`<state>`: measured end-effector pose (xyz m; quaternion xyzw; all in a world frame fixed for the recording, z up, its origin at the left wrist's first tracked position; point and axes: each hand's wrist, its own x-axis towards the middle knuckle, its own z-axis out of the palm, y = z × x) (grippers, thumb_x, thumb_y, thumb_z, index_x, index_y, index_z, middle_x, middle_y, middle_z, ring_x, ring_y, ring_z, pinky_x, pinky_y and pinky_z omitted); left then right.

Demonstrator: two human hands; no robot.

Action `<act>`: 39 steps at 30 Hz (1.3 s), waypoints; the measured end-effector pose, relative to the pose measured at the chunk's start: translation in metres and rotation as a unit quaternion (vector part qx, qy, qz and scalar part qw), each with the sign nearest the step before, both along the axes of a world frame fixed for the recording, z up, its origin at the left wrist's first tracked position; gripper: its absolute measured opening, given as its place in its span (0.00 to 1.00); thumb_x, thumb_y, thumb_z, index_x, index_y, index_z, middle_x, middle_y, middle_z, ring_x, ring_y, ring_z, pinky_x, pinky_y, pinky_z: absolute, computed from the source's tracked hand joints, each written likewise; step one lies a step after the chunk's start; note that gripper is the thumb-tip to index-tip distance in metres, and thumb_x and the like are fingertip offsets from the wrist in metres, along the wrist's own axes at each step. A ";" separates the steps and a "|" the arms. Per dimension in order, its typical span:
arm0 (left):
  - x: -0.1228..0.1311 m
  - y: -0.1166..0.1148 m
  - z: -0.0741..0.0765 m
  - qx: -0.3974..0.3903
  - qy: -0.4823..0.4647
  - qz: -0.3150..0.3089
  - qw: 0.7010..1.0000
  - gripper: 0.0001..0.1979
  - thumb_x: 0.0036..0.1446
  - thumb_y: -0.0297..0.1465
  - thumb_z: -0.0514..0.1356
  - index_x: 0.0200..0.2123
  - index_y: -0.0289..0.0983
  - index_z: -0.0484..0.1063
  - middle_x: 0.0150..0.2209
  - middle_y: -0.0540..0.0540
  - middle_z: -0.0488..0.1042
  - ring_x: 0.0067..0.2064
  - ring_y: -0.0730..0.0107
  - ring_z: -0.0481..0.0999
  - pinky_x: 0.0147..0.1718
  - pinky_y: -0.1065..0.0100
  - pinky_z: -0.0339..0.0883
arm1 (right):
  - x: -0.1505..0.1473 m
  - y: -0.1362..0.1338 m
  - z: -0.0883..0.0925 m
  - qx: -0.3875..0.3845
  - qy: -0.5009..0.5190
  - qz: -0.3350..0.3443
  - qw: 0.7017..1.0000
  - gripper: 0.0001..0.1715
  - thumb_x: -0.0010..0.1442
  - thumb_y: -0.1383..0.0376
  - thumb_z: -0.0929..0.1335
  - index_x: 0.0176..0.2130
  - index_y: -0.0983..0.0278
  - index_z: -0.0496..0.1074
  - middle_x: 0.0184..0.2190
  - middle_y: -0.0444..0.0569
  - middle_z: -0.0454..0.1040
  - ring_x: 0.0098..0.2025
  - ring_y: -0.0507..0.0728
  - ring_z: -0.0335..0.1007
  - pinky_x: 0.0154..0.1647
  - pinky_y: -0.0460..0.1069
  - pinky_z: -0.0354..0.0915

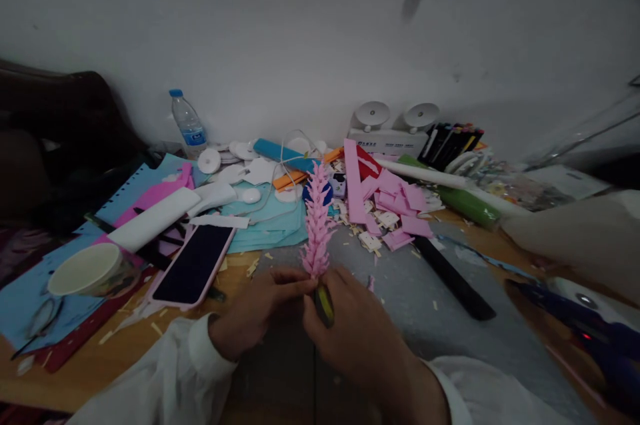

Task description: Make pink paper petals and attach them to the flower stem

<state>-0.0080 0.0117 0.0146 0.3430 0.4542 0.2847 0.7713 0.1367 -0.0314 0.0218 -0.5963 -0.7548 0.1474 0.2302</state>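
A pink flower spike [317,225] made of many small curled pieces stands upright over the front of the grey mat. My left hand [265,305] pinches its base between thumb and fingers. Against that same base, my right hand [355,325] is closed around a tool with a yellow-and-black handle [325,305]; the fingers hide its working end, so its kind is unclear. A thin dark line like a stem runs down below the hands. Pink paper pieces [395,195] and small cream scraps lie beyond the right hand.
To the left lie a phone [193,266], a paper bowl [90,269] and blue sheets [273,231]. A water bottle [188,119] stands by the wall. At right are a black stick-like object [455,278], a blue glue gun [575,318] with a red light, and markers [453,143].
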 end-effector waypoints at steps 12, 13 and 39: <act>-0.030 0.003 -0.002 -0.004 0.021 0.020 1.000 0.10 0.48 0.35 0.69 0.33 0.35 0.77 0.31 0.48 0.76 0.34 0.71 0.75 0.36 0.72 0.67 | -0.010 -0.006 -0.006 0.019 -0.002 0.025 1.000 0.18 0.58 0.58 0.67 0.44 0.68 0.71 0.40 0.57 0.74 0.43 0.67 0.68 0.43 0.61 0.66; -0.032 0.004 -0.003 -0.006 0.019 0.032 0.999 0.10 0.48 0.34 0.69 0.33 0.35 0.77 0.31 0.49 0.76 0.33 0.73 0.74 0.35 0.73 0.67 | -0.007 -0.008 -0.006 0.029 0.003 0.031 0.999 0.20 0.58 0.58 0.67 0.46 0.69 0.70 0.42 0.58 0.73 0.44 0.67 0.68 0.44 0.61 0.66; -0.039 0.007 -0.011 0.088 0.073 0.018 0.993 0.10 0.52 0.35 0.65 0.29 0.34 0.70 0.25 0.54 0.66 0.24 0.78 0.64 0.24 0.75 0.58 | 0.192 -0.044 -0.027 0.056 -0.085 -0.253 0.962 0.14 0.59 0.55 0.60 0.42 0.57 0.66 0.38 0.60 0.78 0.38 0.64 0.77 0.37 0.57 0.69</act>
